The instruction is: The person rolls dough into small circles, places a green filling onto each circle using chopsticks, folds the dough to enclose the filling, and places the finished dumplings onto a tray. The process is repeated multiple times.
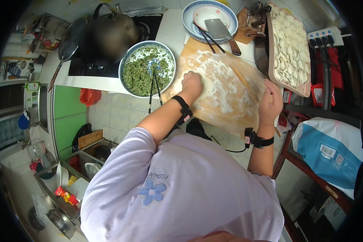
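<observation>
My left hand is curled over a piece of pale dough on the floured wooden board. Its fingertips are hidden against the dough. At the board's right side, my right hand is raised with its fingers extended, not wrapped around anything. A thin wooden rolling pin lies slantwise across the board and passes behind that hand, its near end showing below. I cannot tell whether the palm touches it. Loose flour is spread over the middle of the board.
Left of the board, a bowl of chopped green filling holds black chopsticks. A cleaver and more chopsticks rest on stacked bowls behind. A tray of dumplings stands right, near a knife block and a power strip.
</observation>
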The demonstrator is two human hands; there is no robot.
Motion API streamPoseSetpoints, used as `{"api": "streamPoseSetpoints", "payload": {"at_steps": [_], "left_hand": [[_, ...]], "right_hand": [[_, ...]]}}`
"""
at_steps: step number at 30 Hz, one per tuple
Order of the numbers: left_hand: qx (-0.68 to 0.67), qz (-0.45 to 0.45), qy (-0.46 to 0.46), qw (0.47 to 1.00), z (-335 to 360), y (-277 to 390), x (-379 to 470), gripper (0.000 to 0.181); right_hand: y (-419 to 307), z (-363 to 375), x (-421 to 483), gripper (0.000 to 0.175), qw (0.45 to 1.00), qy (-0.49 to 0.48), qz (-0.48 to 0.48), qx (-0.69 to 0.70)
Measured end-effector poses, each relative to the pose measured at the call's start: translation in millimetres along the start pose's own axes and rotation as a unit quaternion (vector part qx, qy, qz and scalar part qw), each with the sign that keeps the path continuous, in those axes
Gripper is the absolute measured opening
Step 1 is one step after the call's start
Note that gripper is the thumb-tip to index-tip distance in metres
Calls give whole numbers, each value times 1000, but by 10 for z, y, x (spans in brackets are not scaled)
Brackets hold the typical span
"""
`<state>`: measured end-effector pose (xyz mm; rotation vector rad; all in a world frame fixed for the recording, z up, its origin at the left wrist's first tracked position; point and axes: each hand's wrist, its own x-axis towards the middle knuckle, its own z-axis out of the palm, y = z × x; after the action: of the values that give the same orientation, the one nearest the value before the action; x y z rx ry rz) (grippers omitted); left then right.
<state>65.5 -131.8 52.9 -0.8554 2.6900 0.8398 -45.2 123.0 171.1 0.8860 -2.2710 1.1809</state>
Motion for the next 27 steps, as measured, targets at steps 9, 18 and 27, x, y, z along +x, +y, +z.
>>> {"api": "streamPoseSetpoints", "payload": {"at_steps": [9, 18, 27], "left_hand": [[-466, -15, -3, 885, -315, -202, -141, 47], [-901, 3, -10, 434, -1553, -1503, -753, 42], [-939, -31, 149, 309, -1612, -2174, -938, 39]], "right_hand": [[-151, 819, -415, 17, 948, -155, 219, 173], [-1402, 2108, -601, 44, 916, -350, -185, 67], [-1624, 2928, -417, 9, 909, -273, -67, 307]]}}
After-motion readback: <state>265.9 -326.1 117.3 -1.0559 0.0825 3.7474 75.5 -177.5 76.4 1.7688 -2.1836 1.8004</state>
